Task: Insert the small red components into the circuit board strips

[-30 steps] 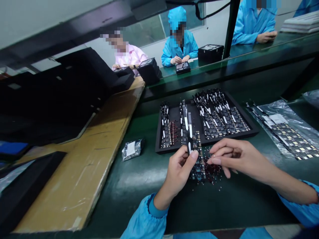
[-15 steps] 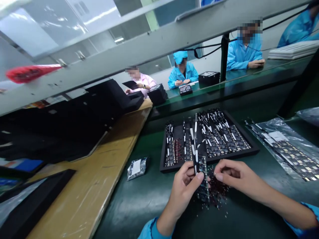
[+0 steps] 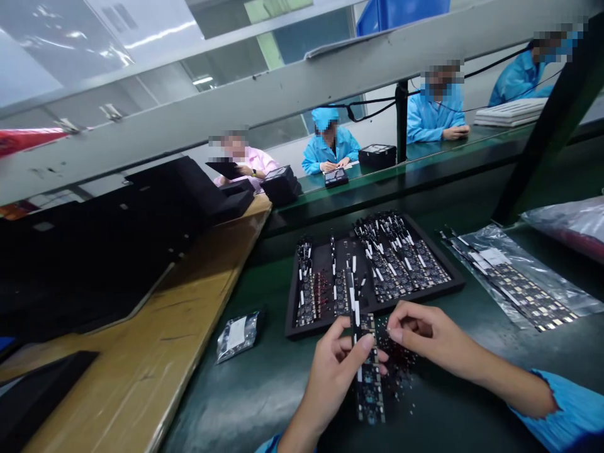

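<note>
My left hand (image 3: 340,362) is closed around a long strip of small circuit boards (image 3: 370,390), its thumb across the face. Black and white flex tails stick up from the strip. Just right of it, my right hand (image 3: 419,328) has thumb and forefinger pinched together; whatever sits between the tips is too small to name. Beneath the hands lies a loose pile of tiny dark red and pale parts (image 3: 399,365) on the green tabletop. Behind them stands a black foam tray (image 3: 295,330) holding rows of similar boards with their tails pointing away.
To the right, a clear plastic bag (image 3: 552,283) lies with circuit board strips on it. A small silvery packet (image 3: 238,333) rests left of the tray. A brown board (image 3: 189,327) runs along the left. Co-workers (image 3: 333,148) sit across the bench, beyond a grey beam (image 3: 283,82).
My view has swung, so the scene sits further left. The board strip in my left hand now hangs lower and shows more of its face. My right hand stays pinched beside it.
</note>
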Motion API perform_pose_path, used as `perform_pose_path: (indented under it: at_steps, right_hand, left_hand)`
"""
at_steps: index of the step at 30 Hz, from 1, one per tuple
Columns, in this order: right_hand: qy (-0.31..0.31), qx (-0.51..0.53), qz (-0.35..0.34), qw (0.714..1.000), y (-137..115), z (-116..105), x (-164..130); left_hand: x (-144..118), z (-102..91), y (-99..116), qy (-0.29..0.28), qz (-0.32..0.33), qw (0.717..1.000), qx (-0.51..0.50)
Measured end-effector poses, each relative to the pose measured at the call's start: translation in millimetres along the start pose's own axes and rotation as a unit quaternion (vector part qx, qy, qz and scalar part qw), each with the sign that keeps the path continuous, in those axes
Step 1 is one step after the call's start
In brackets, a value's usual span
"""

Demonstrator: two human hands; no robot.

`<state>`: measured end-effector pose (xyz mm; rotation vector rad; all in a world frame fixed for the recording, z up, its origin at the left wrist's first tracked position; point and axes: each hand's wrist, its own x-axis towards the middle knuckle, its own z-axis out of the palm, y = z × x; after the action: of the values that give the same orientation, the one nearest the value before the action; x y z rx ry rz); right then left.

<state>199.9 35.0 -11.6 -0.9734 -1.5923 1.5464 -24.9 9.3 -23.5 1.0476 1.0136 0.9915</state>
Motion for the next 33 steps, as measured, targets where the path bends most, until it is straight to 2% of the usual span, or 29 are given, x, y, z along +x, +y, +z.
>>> perform_pose_path:
  at_steps: [10, 18, 33]
  right_hand:
    - [-0.001, -0.065, -0.018, 0.998, -3, 1, -4]
    - [-0.01, -0.068, -0.025, 0.997, -2, 0, -4]
    - [-0.035, -0.092, -0.021, 0.995, -7, 2, -5]
  left_hand:
    - [-7, 8.5, 5, -0.006, -0.016, 1.0, 0.006]
    - [-11, 9.8, 6, -0.003, -0.037, 0.999, 0.038]
    - [-14, 10.5, 9, 0.0, -0.013, 0.997, 0.071]
